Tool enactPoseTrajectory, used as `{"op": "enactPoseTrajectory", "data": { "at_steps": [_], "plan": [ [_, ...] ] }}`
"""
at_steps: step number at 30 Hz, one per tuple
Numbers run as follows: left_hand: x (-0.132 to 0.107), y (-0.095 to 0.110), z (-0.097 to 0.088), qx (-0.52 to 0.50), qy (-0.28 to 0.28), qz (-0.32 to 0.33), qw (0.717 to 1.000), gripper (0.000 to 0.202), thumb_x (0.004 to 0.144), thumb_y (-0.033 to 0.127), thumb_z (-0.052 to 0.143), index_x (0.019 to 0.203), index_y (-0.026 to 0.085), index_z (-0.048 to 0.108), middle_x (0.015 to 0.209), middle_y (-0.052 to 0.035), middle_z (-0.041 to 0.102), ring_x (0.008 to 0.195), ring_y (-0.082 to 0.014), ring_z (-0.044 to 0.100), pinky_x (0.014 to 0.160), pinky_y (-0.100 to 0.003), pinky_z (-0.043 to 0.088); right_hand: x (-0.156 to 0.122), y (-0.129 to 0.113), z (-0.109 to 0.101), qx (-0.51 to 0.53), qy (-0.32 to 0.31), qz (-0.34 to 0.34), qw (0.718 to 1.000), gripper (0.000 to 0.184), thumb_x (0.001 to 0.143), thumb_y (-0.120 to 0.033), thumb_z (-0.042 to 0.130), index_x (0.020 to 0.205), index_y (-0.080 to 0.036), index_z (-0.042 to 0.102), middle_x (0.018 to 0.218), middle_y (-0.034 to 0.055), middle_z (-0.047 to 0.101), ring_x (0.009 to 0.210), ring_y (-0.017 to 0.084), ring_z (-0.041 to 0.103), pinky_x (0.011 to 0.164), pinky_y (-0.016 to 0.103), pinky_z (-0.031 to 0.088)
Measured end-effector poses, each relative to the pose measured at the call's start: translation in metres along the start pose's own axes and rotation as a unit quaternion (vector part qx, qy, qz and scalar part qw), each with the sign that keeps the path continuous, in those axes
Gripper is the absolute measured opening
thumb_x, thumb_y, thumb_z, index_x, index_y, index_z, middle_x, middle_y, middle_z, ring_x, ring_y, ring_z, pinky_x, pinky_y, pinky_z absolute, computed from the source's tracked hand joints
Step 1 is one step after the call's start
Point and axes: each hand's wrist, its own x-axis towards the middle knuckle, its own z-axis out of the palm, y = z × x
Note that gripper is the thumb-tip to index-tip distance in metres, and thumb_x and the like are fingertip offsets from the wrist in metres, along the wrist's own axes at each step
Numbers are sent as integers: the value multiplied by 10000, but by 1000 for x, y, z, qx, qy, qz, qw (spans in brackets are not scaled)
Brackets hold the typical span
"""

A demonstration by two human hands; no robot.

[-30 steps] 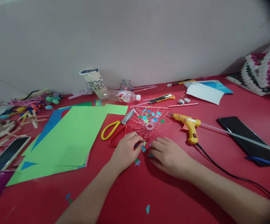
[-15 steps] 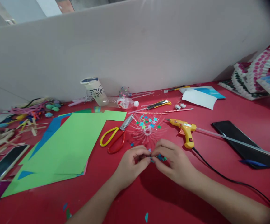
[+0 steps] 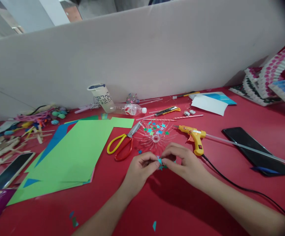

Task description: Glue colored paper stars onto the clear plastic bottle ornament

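Note:
Between my fingertips is a small teal paper star [image 3: 160, 160]. My left hand [image 3: 140, 170] pinches its left side and my right hand [image 3: 185, 162] is closed at its right side. Several more stars show partly under my right fingers. Just beyond my hands lies a clear plastic bottle piece [image 3: 156, 139], cut into spread strips round its neck ring, with several blue, green and lilac stars [image 3: 158, 126] on it. A lone blue star [image 3: 140, 151] lies near the scissors [image 3: 124, 144], which have one yellow and one red handle.
On the right are a yellow glue gun [image 3: 196, 137] with a long glue stick and cord, and a black phone [image 3: 253, 150]. Green paper sheets [image 3: 76, 147] lie left. Behind stand a cup [image 3: 103, 98], a lying bottle [image 3: 130, 109] and a box cutter [image 3: 167, 110].
The teal star now shows clearly between my fingertips, where it was hardly visible before. My right hand has lifted and shifted slightly. The view has tilted a little.

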Motion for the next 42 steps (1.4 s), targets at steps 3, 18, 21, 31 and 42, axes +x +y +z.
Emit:
{"op": "enactPoseTrajectory", "data": {
  "at_steps": [3, 18, 21, 31, 42],
  "plan": [
    [0, 1, 1, 30, 13, 2, 999, 121, 732, 178, 580, 613, 156, 595, 587, 30, 507, 557, -90, 426, 542, -208, 339, -2, 1, 2, -29, 10, -28, 999, 114, 789, -84, 561, 730, -181, 566, 728, 1, 544, 669, 123, 521, 605, 236, 427],
    [3, -5, 2, 12, 35, -51, 998, 201, 780, 351, 580, 743, 155, 608, 512, 53, 485, 460, -74, 405, 449, -188, 321, -9, 4, 7, -231, 14, -182, 956, 161, 885, -140, 451, 934, -160, 603, 876, 81, 611, 772, 174, 521, 702, 299, 424],
    [3, -6, 0, 14, 37, -53, 998, 185, 779, 334, 581, 733, 156, 598, 488, 59, 470, 440, -72, 392, 432, -189, 299, -5, 1, -2, -235, 11, -154, 960, 171, 893, -170, 437, 892, -173, 609, 825, 63, 616, 738, 158, 546, 665, 270, 420],
    [3, -7, -5, 28, 58, -20, 998, 155, 767, 281, 590, 664, 169, 560, 522, 63, 446, 479, -76, 404, 471, -198, 309, 8, 46, -90, -479, 9, 285, 830, 438, 821, -537, 462, 564, -194, 555, 562, 99, 606, 543, 235, 586, 480, 276, 246],
    [1, -1, -12, 35, 91, 14, 995, 119, 780, 224, 575, 674, 174, 554, 599, 62, 445, 523, -64, 390, 500, -182, 322, 8, 80, -89, -288, 53, 315, 903, 360, 717, -539, 572, 637, -188, 568, 589, 53, 605, 539, 202, 557, 462, 273, 296]
  ]
}}
